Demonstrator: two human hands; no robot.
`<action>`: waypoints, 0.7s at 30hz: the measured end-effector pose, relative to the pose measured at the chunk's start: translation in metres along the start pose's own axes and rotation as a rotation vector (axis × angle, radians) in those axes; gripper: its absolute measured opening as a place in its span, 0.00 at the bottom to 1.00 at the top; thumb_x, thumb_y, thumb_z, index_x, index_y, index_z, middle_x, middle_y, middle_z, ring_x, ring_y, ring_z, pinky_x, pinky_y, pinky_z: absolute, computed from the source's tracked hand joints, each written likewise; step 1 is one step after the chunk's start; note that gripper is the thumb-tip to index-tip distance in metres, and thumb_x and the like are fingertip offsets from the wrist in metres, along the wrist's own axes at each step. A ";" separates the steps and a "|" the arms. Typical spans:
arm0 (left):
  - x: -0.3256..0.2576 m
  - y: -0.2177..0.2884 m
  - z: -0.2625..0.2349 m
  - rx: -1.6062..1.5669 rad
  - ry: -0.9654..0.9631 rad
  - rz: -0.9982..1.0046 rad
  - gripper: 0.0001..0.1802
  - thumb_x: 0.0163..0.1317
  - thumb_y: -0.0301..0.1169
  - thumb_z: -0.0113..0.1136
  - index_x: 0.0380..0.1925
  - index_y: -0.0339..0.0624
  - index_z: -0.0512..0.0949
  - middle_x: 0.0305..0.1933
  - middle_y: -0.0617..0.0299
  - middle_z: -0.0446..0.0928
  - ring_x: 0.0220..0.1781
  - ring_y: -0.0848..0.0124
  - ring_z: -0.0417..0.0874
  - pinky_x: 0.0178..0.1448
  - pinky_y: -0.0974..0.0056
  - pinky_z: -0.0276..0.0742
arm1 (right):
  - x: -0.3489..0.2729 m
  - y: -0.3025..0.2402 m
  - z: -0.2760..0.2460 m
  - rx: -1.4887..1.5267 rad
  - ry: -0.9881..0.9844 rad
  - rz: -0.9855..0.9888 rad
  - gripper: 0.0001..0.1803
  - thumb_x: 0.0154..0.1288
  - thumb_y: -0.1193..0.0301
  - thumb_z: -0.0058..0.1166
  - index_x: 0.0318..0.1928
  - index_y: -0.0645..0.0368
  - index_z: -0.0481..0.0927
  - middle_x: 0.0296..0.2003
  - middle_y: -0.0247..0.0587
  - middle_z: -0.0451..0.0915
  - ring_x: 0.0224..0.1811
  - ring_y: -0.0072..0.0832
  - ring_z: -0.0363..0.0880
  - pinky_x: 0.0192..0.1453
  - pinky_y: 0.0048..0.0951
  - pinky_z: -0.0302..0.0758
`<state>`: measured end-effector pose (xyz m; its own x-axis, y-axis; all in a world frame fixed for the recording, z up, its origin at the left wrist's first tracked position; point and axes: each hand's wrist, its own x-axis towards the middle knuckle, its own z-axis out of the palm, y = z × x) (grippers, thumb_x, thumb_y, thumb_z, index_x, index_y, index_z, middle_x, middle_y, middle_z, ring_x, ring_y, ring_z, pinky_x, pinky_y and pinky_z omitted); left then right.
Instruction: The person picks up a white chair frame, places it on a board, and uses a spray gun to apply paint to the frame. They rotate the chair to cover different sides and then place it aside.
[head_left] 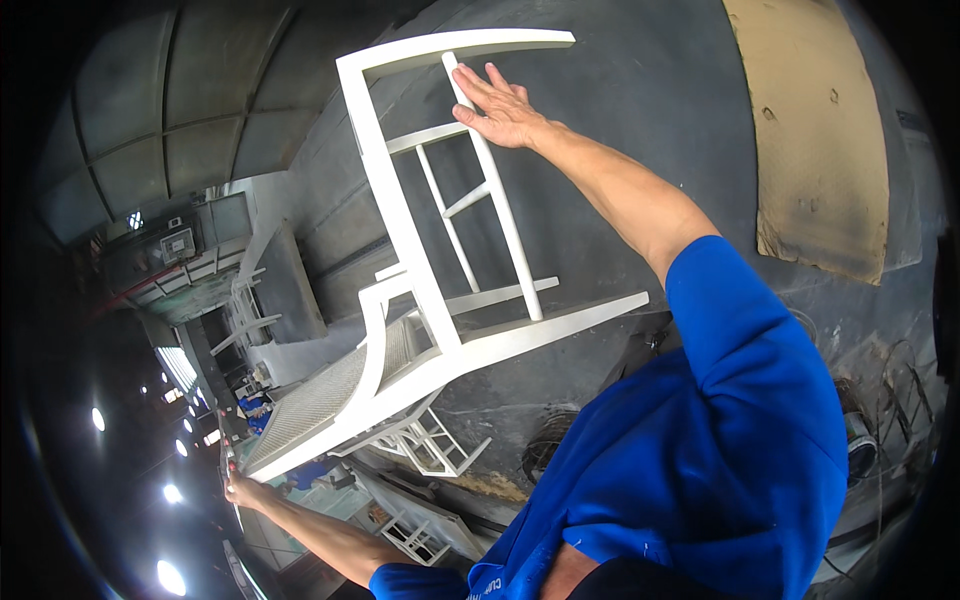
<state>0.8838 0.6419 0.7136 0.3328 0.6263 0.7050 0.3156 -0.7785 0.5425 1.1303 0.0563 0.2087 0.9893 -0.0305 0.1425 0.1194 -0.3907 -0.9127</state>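
Observation:
A white wooden chair (400,215) with a woven mesh back (335,378) is tipped on its side in front of me, its legs and stretchers facing right. My left hand (240,489) is closed around the top end of the backrest at the lower left; its fingertips are partly hidden. Up at the leg end, my right hand (500,108) lies against a long round stretcher (503,200), fingers spread and thumb apart. The fingers touch the stretcher near its upper end without wrapping round it.
Tan cardboard (815,140) lies on the dark grey surface at the upper right. Below the held chair is another white chair frame (425,445), and more white frames (248,315) stand far left. People in blue (255,410) are in the background. Thin wire-like pieces (895,395) lie at right.

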 end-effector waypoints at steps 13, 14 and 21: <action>-0.017 0.026 -0.005 -0.042 0.004 0.005 0.27 0.60 0.33 0.63 0.56 0.30 0.71 0.55 0.43 0.74 0.53 0.56 0.78 0.59 0.50 0.74 | -0.020 -0.018 -0.022 -0.422 -0.070 -0.081 0.44 0.77 0.33 0.27 0.82 0.46 0.55 0.84 0.23 0.46 0.86 0.49 0.36 0.80 0.65 0.46; -0.019 0.028 -0.005 -0.057 0.003 -0.012 0.29 0.58 0.34 0.64 0.57 0.30 0.71 0.55 0.43 0.74 0.54 0.54 0.78 0.60 0.49 0.74 | -0.007 -0.017 -0.030 -0.434 -0.077 -0.096 0.44 0.77 0.33 0.26 0.82 0.44 0.55 0.84 0.22 0.46 0.86 0.48 0.37 0.80 0.64 0.47; -0.026 0.040 -0.002 -0.072 0.071 -0.018 0.26 0.59 0.31 0.64 0.57 0.33 0.74 0.54 0.43 0.78 0.51 0.54 0.83 0.57 0.52 0.80 | -0.016 -0.025 -0.042 -0.484 -0.192 -0.097 0.41 0.79 0.35 0.26 0.81 0.44 0.57 0.83 0.25 0.47 0.86 0.49 0.38 0.82 0.61 0.45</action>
<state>0.8864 0.5944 0.7175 0.2626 0.6377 0.7241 0.2555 -0.7696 0.5851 1.1078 0.0275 0.2453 0.9785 0.1784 0.1031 0.2038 -0.7646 -0.6114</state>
